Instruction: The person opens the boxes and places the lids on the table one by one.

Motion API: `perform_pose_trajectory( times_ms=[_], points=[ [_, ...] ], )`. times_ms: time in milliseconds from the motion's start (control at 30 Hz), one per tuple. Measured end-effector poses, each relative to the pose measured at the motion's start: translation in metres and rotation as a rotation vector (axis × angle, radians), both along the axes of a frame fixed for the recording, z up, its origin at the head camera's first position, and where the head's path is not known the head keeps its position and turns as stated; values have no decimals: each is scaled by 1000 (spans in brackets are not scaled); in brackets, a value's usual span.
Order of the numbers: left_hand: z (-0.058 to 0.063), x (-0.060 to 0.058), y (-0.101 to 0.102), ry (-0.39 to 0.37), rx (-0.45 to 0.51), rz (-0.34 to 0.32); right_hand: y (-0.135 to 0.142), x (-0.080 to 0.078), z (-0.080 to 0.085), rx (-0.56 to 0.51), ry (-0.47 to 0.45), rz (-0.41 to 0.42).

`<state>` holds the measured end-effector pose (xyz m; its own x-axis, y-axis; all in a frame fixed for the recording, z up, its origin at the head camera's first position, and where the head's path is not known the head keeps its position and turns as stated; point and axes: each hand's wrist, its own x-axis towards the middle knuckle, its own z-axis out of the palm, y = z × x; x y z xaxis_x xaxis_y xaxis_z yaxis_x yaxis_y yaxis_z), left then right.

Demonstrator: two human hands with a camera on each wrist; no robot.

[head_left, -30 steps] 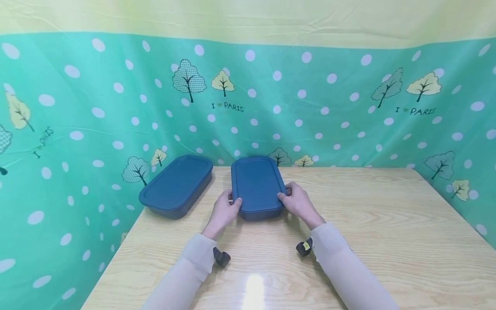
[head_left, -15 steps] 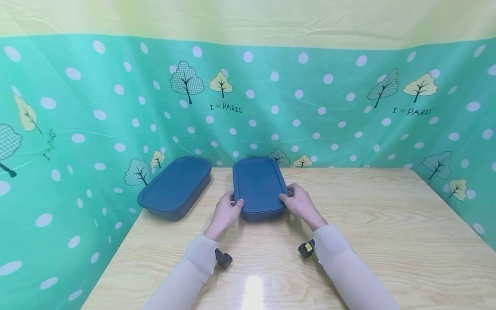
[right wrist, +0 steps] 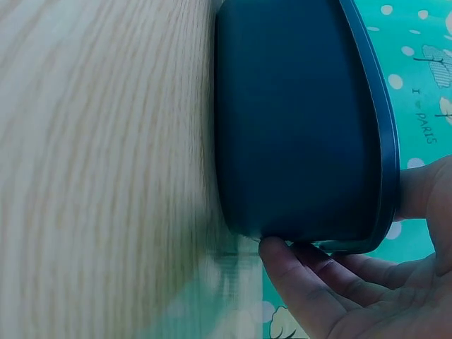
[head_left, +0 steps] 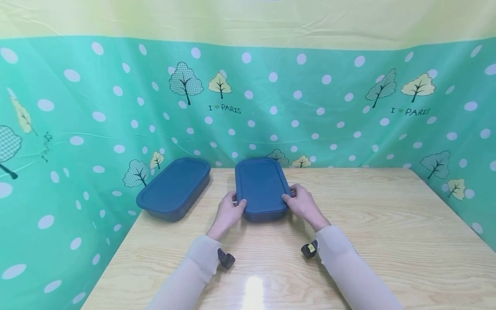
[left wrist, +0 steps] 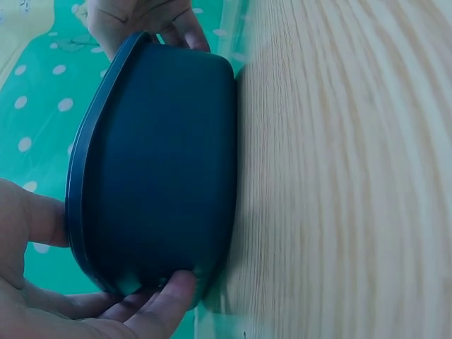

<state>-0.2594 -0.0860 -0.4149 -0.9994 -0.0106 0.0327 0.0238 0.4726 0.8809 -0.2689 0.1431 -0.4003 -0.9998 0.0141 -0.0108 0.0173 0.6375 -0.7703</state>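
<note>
From where I stand, a dark blue lidded container (head_left: 262, 185) sits a little right of the middle of the worktop's (head_left: 387, 224) far part, its far end close to the green polka-dot cloth (head_left: 321, 101) hanging behind. The person's left hand (head_left: 227, 212) grips its near left corner and the right hand (head_left: 303, 204) its near right corner; on both, the thumb lies over the lid's rim while the fingers curl against the side wall underneath. The wrist views show the container's deep, smooth near wall running down to the pale wood, though I can't tell whether its base touches all along. Well to the left, near the cloth and apart from the hands, stands a second dark blue lidded container (head_left: 174, 186), turned at a slant. Pale sleeves (head_left: 346, 267) cover both forearms, and a small black camera (head_left: 226, 260) juts from each wrist (the right one carries a yellow patch (head_left: 311, 248)).
</note>
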Motion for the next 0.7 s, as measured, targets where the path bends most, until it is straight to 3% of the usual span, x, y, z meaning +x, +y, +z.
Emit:
perform_pose_trajectory(
  times_ms=[700],
  points=[
    [-1,0,12,15,6,-25,12,2,-2,1,7,-6]
  ],
)
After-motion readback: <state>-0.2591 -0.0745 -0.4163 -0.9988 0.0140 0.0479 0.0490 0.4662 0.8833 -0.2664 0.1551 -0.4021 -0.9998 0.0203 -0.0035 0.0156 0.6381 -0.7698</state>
